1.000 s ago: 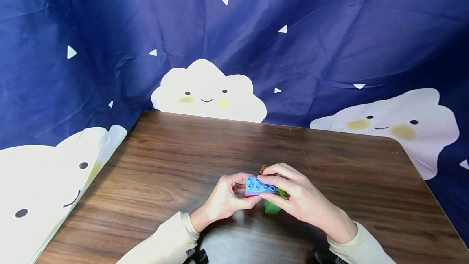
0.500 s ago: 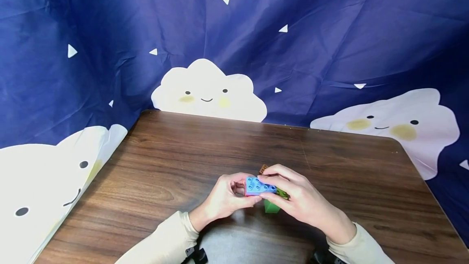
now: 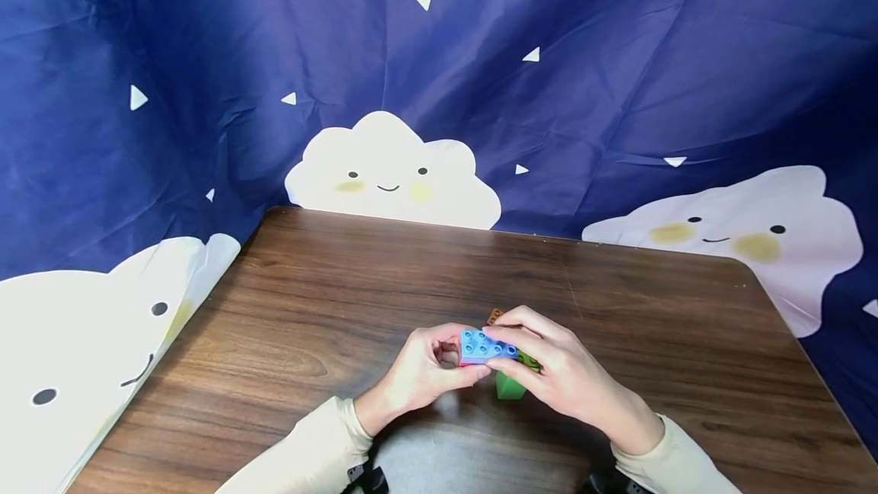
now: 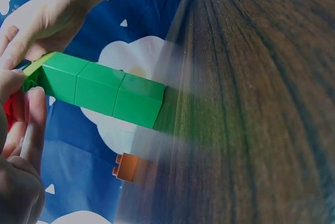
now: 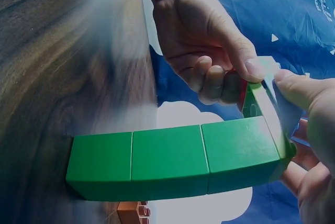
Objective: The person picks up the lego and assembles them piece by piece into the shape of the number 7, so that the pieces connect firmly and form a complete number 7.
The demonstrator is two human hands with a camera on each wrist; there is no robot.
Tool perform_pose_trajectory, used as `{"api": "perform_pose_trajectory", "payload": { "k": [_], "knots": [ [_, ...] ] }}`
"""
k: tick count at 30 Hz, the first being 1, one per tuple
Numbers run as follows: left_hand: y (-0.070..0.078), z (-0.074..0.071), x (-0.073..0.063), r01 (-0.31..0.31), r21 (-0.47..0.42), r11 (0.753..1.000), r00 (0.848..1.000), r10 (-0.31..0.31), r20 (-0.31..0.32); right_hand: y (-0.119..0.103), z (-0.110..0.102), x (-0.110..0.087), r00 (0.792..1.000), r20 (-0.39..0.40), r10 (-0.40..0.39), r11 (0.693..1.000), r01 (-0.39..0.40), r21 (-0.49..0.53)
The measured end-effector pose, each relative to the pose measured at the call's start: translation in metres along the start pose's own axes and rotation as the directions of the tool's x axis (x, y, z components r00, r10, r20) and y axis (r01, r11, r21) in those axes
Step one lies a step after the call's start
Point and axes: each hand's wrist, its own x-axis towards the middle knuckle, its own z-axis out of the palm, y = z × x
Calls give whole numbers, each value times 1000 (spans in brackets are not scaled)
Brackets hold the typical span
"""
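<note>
A column of several stacked green bricks [image 4: 102, 88] stands upright on the table, topped by a lime green brick [image 3: 528, 360] that juts sideways. Over the lime brick lies a long blue brick [image 3: 485, 348], studs up. Under the blue brick's left end shows a red brick [image 4: 9, 111], mostly hidden by fingers. My left hand [image 3: 421, 372] pinches the red brick between thumb and fingers. From the right, my right hand [image 3: 565, 368] grips the blue brick, thumb on its near side and fingers on its far side.
An orange brick [image 3: 495, 315] sits on the wooden table [image 3: 329, 288] just behind the column, partly covered by the right hand in the head view. A dark blue curtain [image 3: 453, 82] with smiling clouds hangs along the table's back and left edges.
Almost nothing differs. Both hands keep their hold on the bricks in the same place, and the head view has shifted very slightly.
</note>
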Motion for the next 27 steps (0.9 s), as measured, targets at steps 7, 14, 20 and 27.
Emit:
{"api": "perform_pose_trajectory", "payload": {
  "k": [7,14,20,27],
  "knots": [
    [0,1,1,-12,45,999,1000,12,0,0,-2,3,999,1,-48,998,48,-32],
    [1,1,2,-38,60,997,999,38,1,0,-3,4,998,17,-52,998,53,-36],
    [2,1,2,-16,45,999,1000,16,11,0,-1,4,999,24,-48,998,49,-40],
    [1,3,1,-34,44,998,999,34,0,0,-2,3,999,4,-52,998,52,-31]
  ]
}}
